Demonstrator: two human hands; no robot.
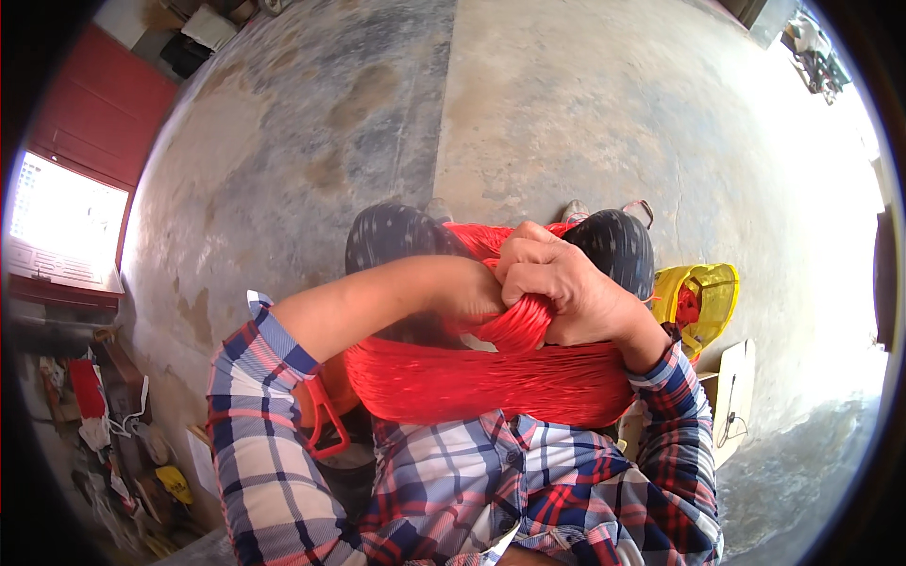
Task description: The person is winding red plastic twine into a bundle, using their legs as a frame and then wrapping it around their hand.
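A thick hank of shiny red string [491,382] lies across my lap, and more of its strands run up between my knees. Over its middle, my right hand [557,283] is closed around a gathered bunch of the string, fingers curled tight. My left hand [472,291] bends in from the left and meets the right one. Its wrist and back show slightly blurred, touching the red bunch. The fingers of that hand are hidden behind the string and my right hand.
Beside my right knee stands a yellow bag [696,302] with red material inside. Near my left elbow is a red handle-like frame [326,420]. Cluttered goods [123,443] line the left wall below a red cabinet [99,104]. A pale board [734,396] leans at the right.
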